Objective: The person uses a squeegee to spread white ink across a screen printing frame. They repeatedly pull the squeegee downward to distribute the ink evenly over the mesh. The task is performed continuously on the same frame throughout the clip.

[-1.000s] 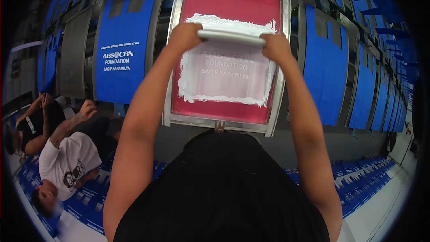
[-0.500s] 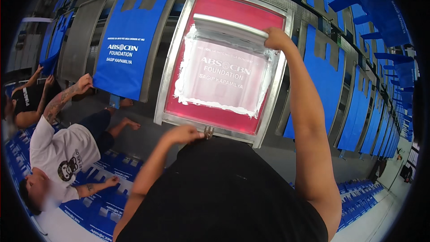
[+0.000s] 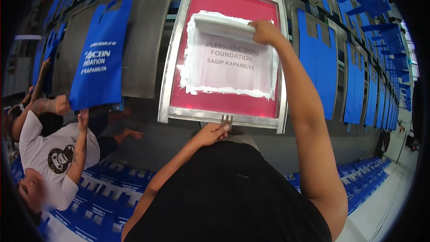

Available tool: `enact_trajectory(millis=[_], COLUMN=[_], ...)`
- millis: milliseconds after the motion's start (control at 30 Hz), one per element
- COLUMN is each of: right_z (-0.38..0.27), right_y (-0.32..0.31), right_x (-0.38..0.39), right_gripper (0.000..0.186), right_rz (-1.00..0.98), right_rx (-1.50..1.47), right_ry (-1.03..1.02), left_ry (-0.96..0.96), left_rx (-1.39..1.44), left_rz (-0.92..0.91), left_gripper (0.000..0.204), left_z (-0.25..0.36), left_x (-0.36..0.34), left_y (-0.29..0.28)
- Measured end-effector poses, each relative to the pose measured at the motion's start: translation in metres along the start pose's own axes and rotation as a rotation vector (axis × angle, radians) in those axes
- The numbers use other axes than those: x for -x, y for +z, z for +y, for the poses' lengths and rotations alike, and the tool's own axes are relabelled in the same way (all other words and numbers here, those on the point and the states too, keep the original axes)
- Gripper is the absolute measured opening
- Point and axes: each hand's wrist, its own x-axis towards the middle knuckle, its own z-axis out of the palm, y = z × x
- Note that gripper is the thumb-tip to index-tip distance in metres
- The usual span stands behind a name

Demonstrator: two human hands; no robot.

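Left hand [image 3: 210, 133] dropped to frame [image 3: 177, 62] handle, squeegee [image 3: 224, 21] pushed to top

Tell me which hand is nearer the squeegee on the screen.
Right. The right hand grips the squeegee at its end; the left hand sits below the screen frame, at its bottom bracket.

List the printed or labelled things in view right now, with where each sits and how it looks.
Printing screen: centre, metal frame, red mesh, white ink around a pale lettered stencil; right hand on the squeegee, left hand at the bottom edge.
Printed bag: left, blue, white lettering.
Blank blue bags: right, in rows.
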Motion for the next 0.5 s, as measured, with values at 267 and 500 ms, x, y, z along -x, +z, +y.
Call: enact_trajectory(millis=[267,500], right_z=[-0.088,-0.029], right_y=[0.102,0.072], right_x=[0.222,0.202], right_gripper=[0.039,0.040], right_rz=[0.186,0.260], right_rx=[-0.008,-0.066], right_ry=[-0.096,-0.077], left_ry=[-0.001,-0.166], left_rx=[-0.022,-0.505], left_rz=[0.085,0.258], left_gripper=[0.047,0.065], left_z=[0.006,-0.017], left_x=[-0.003,-0.025], left_y=[0.011,0.002])
